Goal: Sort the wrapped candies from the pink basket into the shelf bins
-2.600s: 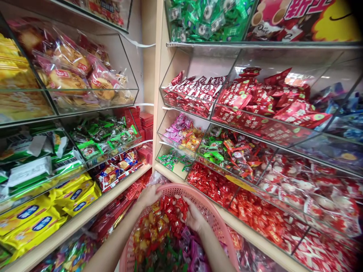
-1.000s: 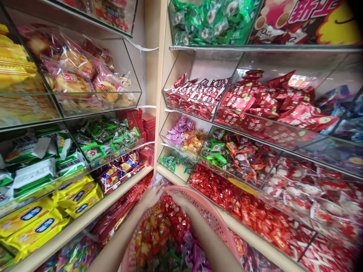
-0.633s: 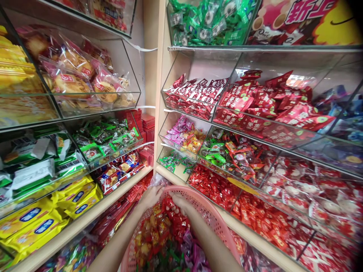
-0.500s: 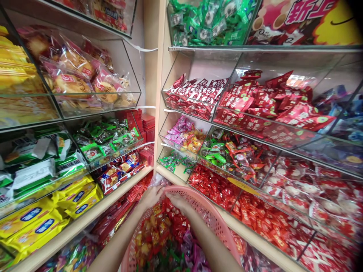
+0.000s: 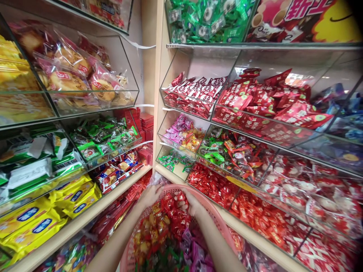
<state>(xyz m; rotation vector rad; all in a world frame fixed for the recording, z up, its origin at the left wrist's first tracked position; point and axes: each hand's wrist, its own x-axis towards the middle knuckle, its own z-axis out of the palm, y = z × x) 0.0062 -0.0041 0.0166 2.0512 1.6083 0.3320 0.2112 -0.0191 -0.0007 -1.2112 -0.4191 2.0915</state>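
Basket (image 5: 217,222), pink and perforated, sits at bottom centre, part-filled with mixed wrapped sweets (image 5: 154,230). Left hand (image 5: 151,194) holds its far-left rim. Right hand (image 5: 190,204), inside, has fingers bent against red sweets (image 5: 177,219); firm grip cannot be confirmed. Wooden shelving (image 5: 161,90) carrying clear bins (image 5: 256,60) lines both sides, cornering at upper centre.
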